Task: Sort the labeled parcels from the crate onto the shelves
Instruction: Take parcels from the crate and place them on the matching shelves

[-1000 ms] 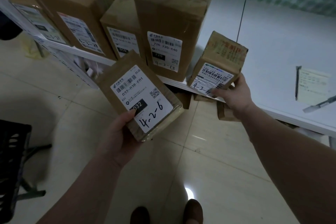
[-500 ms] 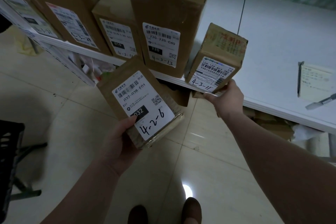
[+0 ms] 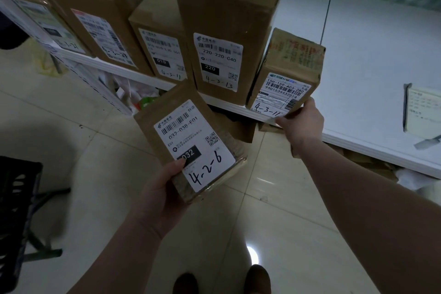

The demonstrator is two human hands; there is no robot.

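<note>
Fingers [image 3: 282,122] of right hand [image 3: 304,124] still grip 4-3-11 parcel [image 3: 292,64], now seated on shelf [image 3: 370,59] beside 4-3-13 [image 3: 226,7]; left fingers [image 3: 179,165] hold 4-2-6 [image 3: 191,136], unsorted.

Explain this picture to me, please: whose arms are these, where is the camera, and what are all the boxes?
There is no machine here. A person works with bare hands, and the one camera sits on their head, looking down as they do. The left hand grips a flat brown cardboard parcel marked 4-2-6 in the air. The right hand holds the lower corner of a smaller brown cardboard parcel marked 4-3-11 at the front edge of the white shelf. Beside it stand more labelled parcels, among them a tall brown cardboard parcel marked 4-3-13. A pale paper notepad lies further right. The black plastic crate shows at the far left.
</note>
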